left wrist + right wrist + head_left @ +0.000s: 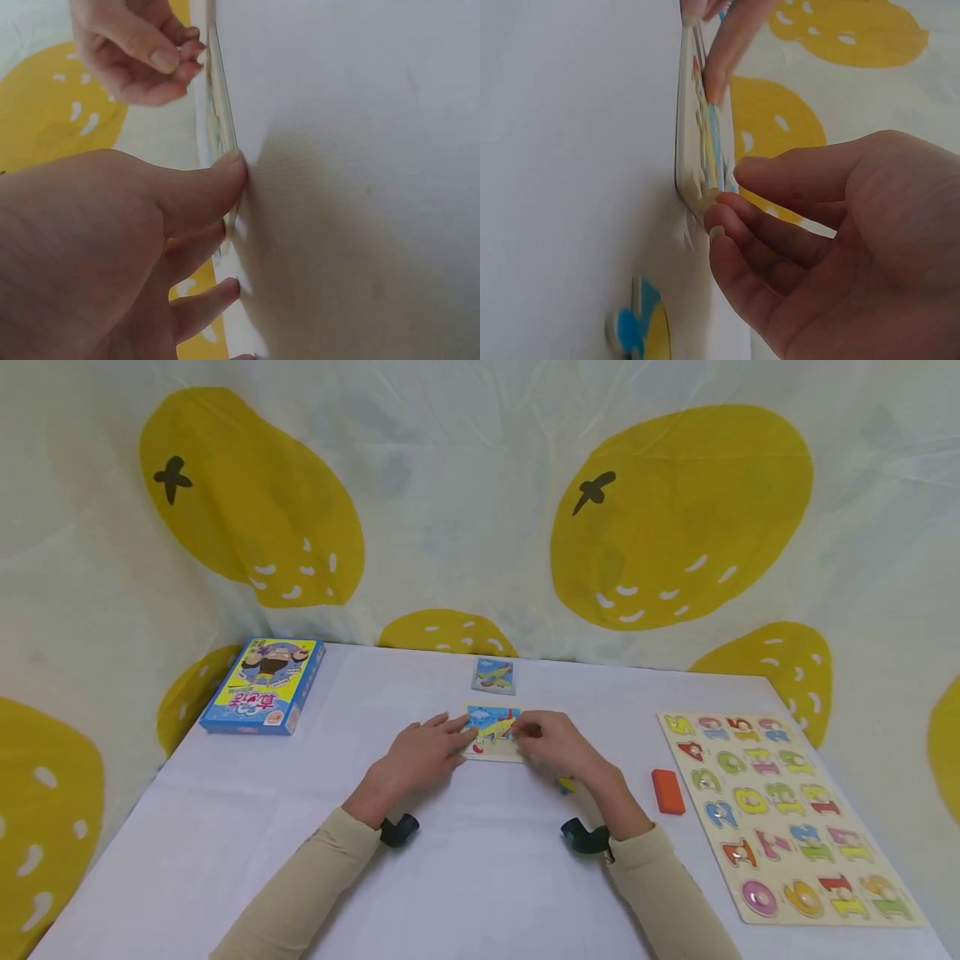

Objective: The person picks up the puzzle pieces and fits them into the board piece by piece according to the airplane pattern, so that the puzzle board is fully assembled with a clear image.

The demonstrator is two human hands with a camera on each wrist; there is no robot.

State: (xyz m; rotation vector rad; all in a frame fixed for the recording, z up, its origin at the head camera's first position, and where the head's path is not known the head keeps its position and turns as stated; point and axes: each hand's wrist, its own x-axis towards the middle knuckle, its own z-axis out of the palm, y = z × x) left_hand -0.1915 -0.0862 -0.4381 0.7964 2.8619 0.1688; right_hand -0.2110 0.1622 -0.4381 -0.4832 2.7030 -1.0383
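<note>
A small jigsaw puzzle (pixel 491 748) with a yellow plane on blue lies in a pale tray in the middle of the table. My left hand (pixel 426 755) rests at its left side, fingertips on the picture and thumb (pixel 217 187) against the near edge. Over the right side is my right hand (pixel 558 743), its fingers loosely bent and the fingertips (pixel 714 214) at the puzzle's edge. No piece shows between right thumb and fingers. A loose blue and yellow puzzle piece (pixel 657 330) lies beside the tray, partly under the right wrist in the head view.
Behind the puzzle lies a small picture (pixel 493 675) of a similar yellow plane. A blue and yellow box (pixel 262 685) sits at the back left. To the right are an orange block (pixel 667 792) and a wooden number board (pixel 757 822). A lemon-patterned cloth (pixel 465 510) hangs behind.
</note>
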